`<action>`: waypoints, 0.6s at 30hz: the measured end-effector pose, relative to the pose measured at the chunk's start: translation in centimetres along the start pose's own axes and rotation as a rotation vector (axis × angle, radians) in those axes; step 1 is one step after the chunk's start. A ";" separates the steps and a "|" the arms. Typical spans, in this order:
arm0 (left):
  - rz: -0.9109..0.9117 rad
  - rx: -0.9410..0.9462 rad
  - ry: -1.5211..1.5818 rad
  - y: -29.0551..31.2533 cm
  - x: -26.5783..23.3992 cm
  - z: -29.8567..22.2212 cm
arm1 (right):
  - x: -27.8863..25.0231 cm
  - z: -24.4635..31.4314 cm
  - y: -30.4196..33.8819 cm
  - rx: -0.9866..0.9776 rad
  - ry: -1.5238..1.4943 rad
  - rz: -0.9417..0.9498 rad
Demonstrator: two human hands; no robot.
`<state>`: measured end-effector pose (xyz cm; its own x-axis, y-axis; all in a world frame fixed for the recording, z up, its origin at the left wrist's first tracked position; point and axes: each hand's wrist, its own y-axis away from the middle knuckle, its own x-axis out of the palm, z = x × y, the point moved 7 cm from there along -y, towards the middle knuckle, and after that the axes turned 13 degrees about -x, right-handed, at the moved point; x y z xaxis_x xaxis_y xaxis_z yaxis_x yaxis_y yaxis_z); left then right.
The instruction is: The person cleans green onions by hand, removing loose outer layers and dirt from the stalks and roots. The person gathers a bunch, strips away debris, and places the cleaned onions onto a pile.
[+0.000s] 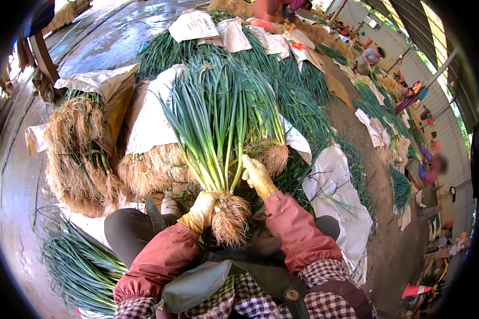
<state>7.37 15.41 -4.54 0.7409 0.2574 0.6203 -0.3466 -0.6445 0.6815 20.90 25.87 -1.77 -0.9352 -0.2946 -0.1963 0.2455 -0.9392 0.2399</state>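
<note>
A bunch of green onions point(212, 149) stands upright before me, its leaves fanning out away from me and its brown roots point(230, 220) hanging toward my lap. My left hand point(199, 210), in a pale yellow glove, is closed round the white base just above the roots. On the bunch's right side my right hand point(257, 176), gloved alike, has its fingers curled at the outermost stalk, which leans a little apart from the others. The fingertips seem to pinch that stalk; part of the grip is hidden.
Rooty onion bundles point(77, 143) lie at the left, partly under a white sack point(98, 82). Loose onions point(80, 260) lie by my left knee. Another white sack point(335, 186) is at my right. A large onion heap point(298, 101) stretches behind; other people work along the far right.
</note>
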 end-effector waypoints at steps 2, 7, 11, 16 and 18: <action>-0.006 -0.013 -0.078 0.7 1.1 0.1 | 0.2 1.5 -2.8 -0.220 0.169 0.062; 0.045 -0.017 -0.011 -1.4 -1.3 0.8 | 1.7 6.4 -1.9 -0.620 0.661 0.005; 0.148 0.000 0.189 -0.4 -0.4 0.4 | 5.1 10.9 3.8 -0.783 0.358 0.036; 0.174 0.005 0.067 0.1 0.3 -0.5 | -5.3 12.7 7.6 -0.852 -0.392 -0.443; 0.192 0.009 0.056 0.4 1.2 -0.6 | -10.3 8.4 6.7 -0.643 -0.747 -0.607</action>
<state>7.76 15.84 -3.32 0.6283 0.1688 0.7595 -0.4729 -0.6922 0.5451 30.00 24.06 9.88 -0.8089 0.2118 0.5484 -0.4118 -0.8699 -0.2715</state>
